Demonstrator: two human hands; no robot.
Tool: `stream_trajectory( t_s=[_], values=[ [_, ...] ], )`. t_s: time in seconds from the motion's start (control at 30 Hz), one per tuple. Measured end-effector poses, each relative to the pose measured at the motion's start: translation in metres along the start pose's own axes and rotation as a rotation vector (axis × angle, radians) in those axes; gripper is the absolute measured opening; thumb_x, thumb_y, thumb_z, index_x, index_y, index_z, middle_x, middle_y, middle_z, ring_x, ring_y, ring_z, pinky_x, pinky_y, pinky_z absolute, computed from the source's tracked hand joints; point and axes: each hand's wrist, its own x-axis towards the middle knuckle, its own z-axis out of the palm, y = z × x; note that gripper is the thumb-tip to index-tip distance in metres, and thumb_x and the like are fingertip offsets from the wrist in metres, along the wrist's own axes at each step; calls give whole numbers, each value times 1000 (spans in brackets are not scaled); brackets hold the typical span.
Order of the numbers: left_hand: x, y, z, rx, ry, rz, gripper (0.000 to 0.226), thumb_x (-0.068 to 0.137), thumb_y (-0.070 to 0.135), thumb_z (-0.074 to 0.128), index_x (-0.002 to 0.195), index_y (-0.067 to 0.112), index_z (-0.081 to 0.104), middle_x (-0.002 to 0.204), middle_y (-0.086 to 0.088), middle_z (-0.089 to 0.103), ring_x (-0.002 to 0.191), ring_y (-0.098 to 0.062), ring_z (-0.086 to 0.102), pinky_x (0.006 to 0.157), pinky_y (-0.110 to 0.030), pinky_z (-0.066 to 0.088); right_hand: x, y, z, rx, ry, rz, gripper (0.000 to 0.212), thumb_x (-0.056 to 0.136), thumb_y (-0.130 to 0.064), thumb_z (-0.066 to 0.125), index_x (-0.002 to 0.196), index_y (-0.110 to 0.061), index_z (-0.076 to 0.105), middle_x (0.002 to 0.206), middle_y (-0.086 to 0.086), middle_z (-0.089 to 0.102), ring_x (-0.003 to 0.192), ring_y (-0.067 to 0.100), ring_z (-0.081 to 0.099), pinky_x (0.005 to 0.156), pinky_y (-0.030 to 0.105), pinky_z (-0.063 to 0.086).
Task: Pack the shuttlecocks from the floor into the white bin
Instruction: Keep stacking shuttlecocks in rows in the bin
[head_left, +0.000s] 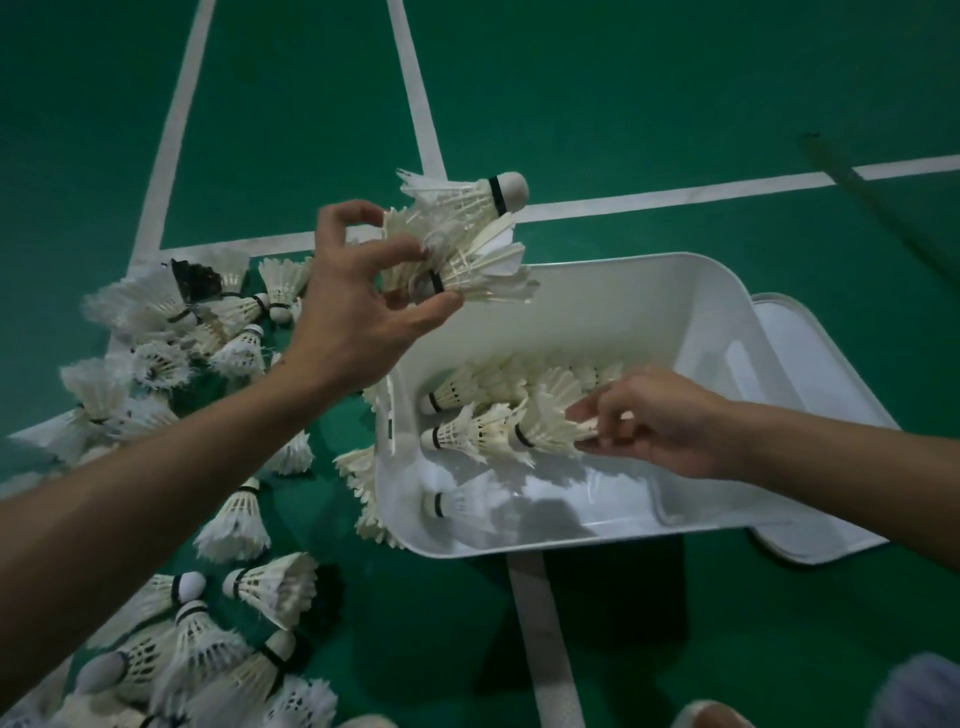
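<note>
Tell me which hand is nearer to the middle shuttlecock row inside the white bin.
Right. The right hand reaches into the white bin and pinches the middle shuttlecock row at its feathered end; the left hand holds a separate shuttlecock bunch over the bin's far-left rim.

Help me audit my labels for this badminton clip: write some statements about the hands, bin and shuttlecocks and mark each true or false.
1. The left hand grips a bunch of shuttlecocks over the white bin's far corner. True.
2. The white bin is empty. False: shuttlecocks already lie inside it.
3. The right hand reaches into the bin and holds the end of a nested row. True.
4. The floor is brown wood. False: it is green with white lines.
5. Nothing remains on the floor. False: many loose shuttlecocks lie left of the bin.
</note>
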Motion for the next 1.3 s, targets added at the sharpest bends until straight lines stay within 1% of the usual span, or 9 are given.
stream_trajectory(
  t_s=[0.07,0.17,0.27,0.43,0.57,0.67,0.8,0.93,1.3],
  values=[
    [-1,-6,3,2,0,-19,25,70,29,75,89,26,59,132,-4,29,117,-9,40,82,-1,44,0,6,-1,-104,-48,15,27,78,25,52,91,5,64,104,15,63,90,25,64,75,27,59],
    [-4,-10,7,-14,-21,-42,28,68,34,73,91,23,60,130,-1,28,120,-8,35,82,1,42,0,13,-2,-522,16,-128,27,71,10,77,84,-12,67,95,10,69,81,20,66,79,30,57],
    [-7,-11,10,-15,-39,-46,32,64,41,69,90,23,61,126,2,27,124,-10,34,80,2,42,2,17,-1,-647,51,-244,20,71,-7,83,86,-6,71,81,9,71,66,15,64,71,33,57],
    [-11,-13,14,-15,-64,-57,33,64,40,68,91,23,59,125,3,25,118,-5,33,73,6,39,9,26,0,-950,88,-392,27,80,-35,76,90,-10,77,117,-2,51,100,9,50,85,27,41],
    [-13,-15,17,-20,-64,-49,35,64,41,68,92,24,58,126,1,27,121,-9,34,75,5,40,7,23,1,-927,71,-382,37,83,-29,74,79,7,68,79,26,64,60,14,49,58,29,41],
    [-14,-20,18,-9,-74,-38,36,63,46,69,92,26,59,131,-5,29,126,-16,37,83,-4,47,8,24,2,-899,34,-311,32,81,-25,76,74,5,66,66,17,67,54,19,59,55,37,54],
    [-15,-22,17,6,-84,-49,35,63,49,68,91,30,58,135,-6,29,128,-18,38,88,-15,51,16,33,8,-874,-23,-172,19,84,-18,74,72,-8,63,66,5,66,56,13,63,56,30,59],
    [-15,-20,20,-13,-73,-57,36,63,47,68,92,26,59,134,-7,29,125,-14,37,87,-8,47,27,38,17,-863,-66,-102,9,84,-14,73,82,-9,66,70,3,67,58,12,64,60,31,60],
    [-15,-21,24,-35,-58,-59,24,73,31,76,90,25,60,133,-4,27,117,-6,34,82,-1,44,41,56,48,-710,-118,50,18,83,-11,75,88,-8,57,73,9,64,58,16,60,57,28,57]
  ],
)
